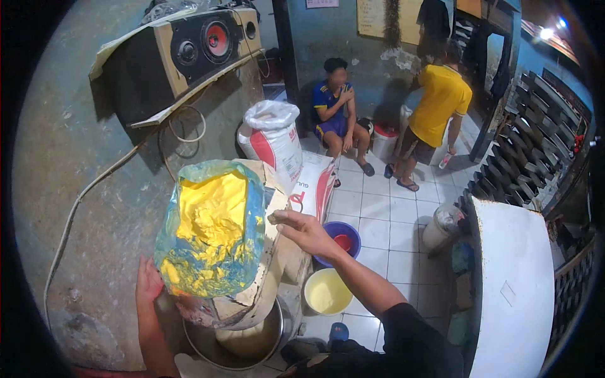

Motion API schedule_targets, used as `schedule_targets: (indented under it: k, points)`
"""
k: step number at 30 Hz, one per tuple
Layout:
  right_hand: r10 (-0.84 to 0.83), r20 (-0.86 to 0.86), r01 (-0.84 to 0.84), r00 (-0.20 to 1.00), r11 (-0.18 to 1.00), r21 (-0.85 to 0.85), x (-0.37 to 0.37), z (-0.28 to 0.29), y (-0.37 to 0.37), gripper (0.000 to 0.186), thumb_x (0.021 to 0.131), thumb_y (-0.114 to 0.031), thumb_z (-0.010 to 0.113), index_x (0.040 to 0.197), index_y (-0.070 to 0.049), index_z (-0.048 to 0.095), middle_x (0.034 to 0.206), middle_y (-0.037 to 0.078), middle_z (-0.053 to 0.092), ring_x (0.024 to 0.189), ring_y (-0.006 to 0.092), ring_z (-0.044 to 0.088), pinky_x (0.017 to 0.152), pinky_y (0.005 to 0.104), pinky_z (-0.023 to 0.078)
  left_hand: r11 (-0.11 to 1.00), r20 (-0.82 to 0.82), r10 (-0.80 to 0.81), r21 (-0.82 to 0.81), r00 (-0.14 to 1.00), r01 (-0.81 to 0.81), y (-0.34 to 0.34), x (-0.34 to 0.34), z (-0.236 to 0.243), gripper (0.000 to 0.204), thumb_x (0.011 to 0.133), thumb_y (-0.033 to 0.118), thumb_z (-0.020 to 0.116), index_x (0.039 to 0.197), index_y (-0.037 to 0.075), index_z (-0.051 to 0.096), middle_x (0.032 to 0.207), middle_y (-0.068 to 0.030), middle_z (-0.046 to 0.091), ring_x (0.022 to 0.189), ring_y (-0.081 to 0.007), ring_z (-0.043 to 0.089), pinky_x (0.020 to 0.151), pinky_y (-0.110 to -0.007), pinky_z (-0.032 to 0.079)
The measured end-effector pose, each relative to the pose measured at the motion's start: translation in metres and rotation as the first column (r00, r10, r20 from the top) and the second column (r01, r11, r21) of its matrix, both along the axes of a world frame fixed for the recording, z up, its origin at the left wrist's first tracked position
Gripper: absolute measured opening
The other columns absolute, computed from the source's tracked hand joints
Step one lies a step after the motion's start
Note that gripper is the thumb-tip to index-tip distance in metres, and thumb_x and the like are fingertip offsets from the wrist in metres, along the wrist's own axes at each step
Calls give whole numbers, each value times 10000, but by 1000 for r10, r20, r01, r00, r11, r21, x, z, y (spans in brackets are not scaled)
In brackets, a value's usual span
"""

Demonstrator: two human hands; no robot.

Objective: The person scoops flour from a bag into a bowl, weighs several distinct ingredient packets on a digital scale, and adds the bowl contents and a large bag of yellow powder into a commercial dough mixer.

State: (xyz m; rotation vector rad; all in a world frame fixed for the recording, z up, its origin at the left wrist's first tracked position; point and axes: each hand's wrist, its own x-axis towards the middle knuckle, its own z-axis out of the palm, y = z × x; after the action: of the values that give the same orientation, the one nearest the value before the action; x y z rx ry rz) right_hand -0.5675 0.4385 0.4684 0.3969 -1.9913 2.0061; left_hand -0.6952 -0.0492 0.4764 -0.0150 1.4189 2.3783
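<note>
A mass of soft yellow paste [217, 208] like margarine lies in an open, crumpled blue-green plastic bag [165, 233]. The bag rests on a worn cream machine housing [265, 280], streaked with the same yellow. At the bag's lower left is my left hand [149, 278], palm toward the machine, fingers stretched out and holding nothing I can see. My right hand [304, 230] reaches to the housing's right edge, its fingers slightly bent and apart; their tips look dark. Under the housing stands a metal bowl [279, 337] with a pale dough-like mass [242, 340], partly hidden.
A yellow bucket [328, 292] and a purple basin [354, 242] stand on the tiles right of the machine. White sacks [271, 142] are behind. A speaker [189, 53] sits on a wall shelf. One person sits, another stands farther back. A white panel [513, 277] is at right.
</note>
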Motion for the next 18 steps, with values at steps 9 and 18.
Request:
schedule_targets:
  k: [9,18]
  points:
    - [76,15,-75,997,996,-44,-9,0,24,377,951,-148,585,1274,41,542,1207,109,623,1121,148,565,976,289,442,925,-690,19,-262,724,-274,72,50,-26,433,990,323,426,1262,2,524,1166,-120,619,1029,-264,628,865,-393,527]
    - [3,12,-6,1000,974,224,-52,6,9,337,936,-127,568,1251,-9,593,1197,73,642,1119,148,567,987,315,430,872,-603,57,-358,796,-334,117,83,-41,407,950,242,530,1282,8,505,1195,-131,600,1070,-230,603,897,-398,504]
